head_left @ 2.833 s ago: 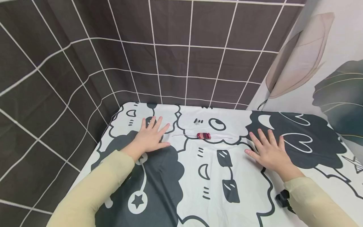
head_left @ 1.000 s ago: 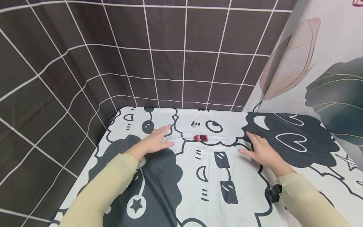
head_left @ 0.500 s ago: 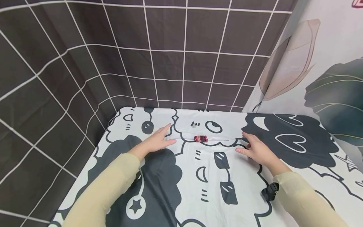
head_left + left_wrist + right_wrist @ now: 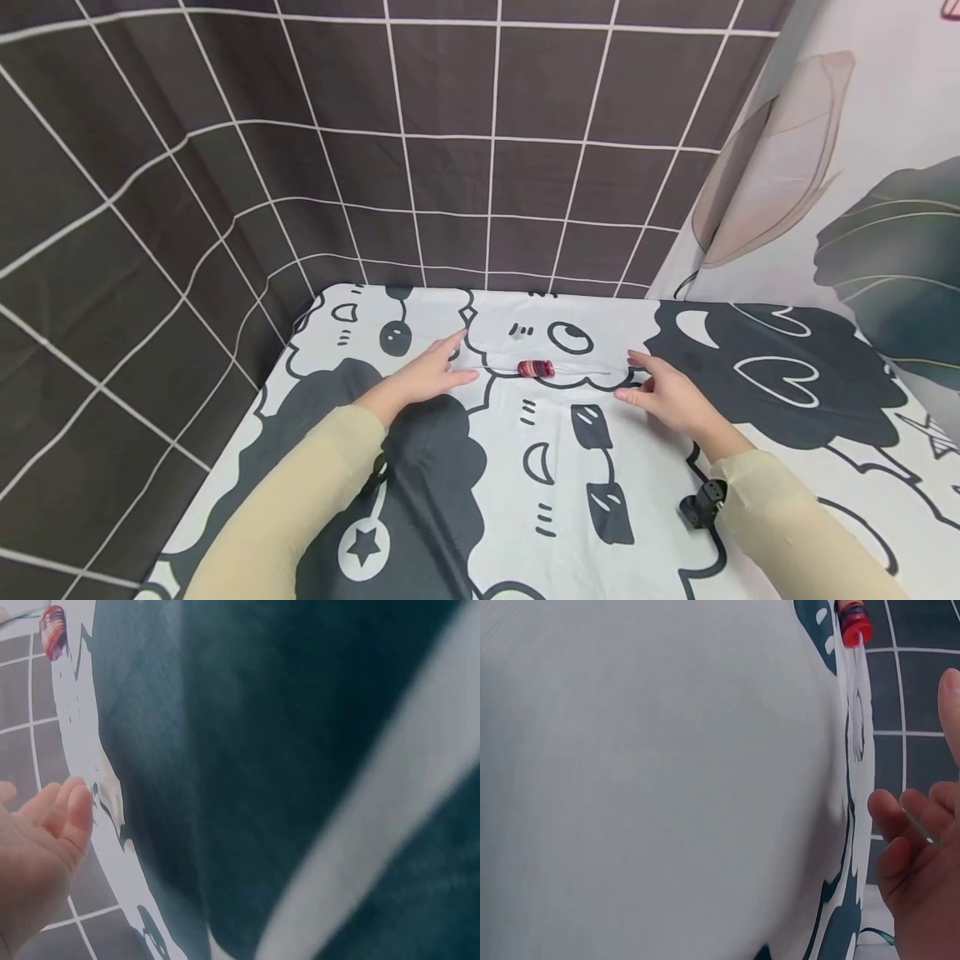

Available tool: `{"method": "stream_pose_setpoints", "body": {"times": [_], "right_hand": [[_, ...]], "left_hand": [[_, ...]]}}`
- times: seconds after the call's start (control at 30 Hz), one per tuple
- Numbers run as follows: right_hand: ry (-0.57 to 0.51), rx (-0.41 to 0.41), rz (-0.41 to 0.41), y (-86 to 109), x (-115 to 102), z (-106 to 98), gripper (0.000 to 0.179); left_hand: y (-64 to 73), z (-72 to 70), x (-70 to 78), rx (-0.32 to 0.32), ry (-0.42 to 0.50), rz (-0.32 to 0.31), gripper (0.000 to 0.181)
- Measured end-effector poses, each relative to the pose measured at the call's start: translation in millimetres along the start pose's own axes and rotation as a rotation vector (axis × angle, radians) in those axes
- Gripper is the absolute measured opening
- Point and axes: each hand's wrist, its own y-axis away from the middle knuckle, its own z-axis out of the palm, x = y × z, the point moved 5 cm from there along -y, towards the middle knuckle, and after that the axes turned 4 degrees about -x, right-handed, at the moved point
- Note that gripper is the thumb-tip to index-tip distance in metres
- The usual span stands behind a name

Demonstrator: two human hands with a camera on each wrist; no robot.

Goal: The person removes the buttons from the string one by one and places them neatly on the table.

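A small red-and-dark striped cylinder (image 4: pixel 536 368) lies on the printed sheet, between my hands. Thin white cord (image 4: pixel 588 372) stretches out from its ends, and the right wrist view shows the cord looping from its red end (image 4: pixel 857 634). My left hand (image 4: pixel 426 375) hovers at the left cord's end with thumb and fingers apart. On the other side my right hand (image 4: pixel 667 398) is near the right cord's tip, its thumb and forefinger parted in a loose C. Neither hand holds anything. The left wrist view catches the cylinder (image 4: pixel 53 632) at its top-left corner.
The white sheet (image 4: pixel 502 492) with black cartoon clouds covers the surface. Dark gridded cloth (image 4: pixel 442 83) hangs behind and at the left; a leaf-print curtain (image 4: pixel 900 275) hangs at the right. A black camera (image 4: pixel 703 504) sits at the right wrist.
Both hands were spread flat and far apart; they have turned inward, fingers drawn together, and moved closer to the cord ends. The striped cylinder has stayed in place on the sheet.
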Motion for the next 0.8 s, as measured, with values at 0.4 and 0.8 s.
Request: {"method": "stream_pose_setpoints", "body": {"times": [0.4,0.8], "right_hand": [[-0.016,0.013,-0.019,-6.6,-10,8,0.074],[-0.022,-0.016,-0.032,-18.3,-22,13,0.074]], "left_hand": [[-7.8,7.1,1.5,0.016,0.036,-0.031,0.079],[-14.0,12.8,0.3,0.023,0.053,-0.005,0.076]]}}
